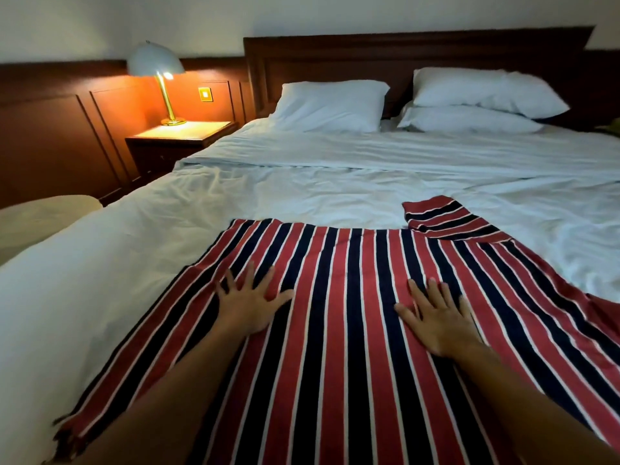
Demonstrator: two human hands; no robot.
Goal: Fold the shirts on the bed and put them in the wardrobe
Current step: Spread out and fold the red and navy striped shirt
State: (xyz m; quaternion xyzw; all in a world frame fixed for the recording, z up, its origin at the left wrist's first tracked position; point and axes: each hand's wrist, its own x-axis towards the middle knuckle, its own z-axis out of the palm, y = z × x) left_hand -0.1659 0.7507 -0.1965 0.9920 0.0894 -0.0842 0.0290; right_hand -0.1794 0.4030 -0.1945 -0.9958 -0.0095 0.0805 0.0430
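A red, navy and white striped shirt (335,330) lies spread flat on the near part of the white bed (302,182). One sleeve (446,218) is folded up at the shirt's far right corner. My left hand (250,305) presses flat on the shirt's left half, fingers spread. On the right half rests my right hand (437,322), also flat with straight fingers. Neither hand grips the cloth. No wardrobe is in view.
Three white pillows (330,105) lean against a dark wooden headboard (402,52). A lit lamp (157,72) stands on a bedside table (181,135) to the left. A pale cushioned seat (40,219) sits beside the bed's left edge.
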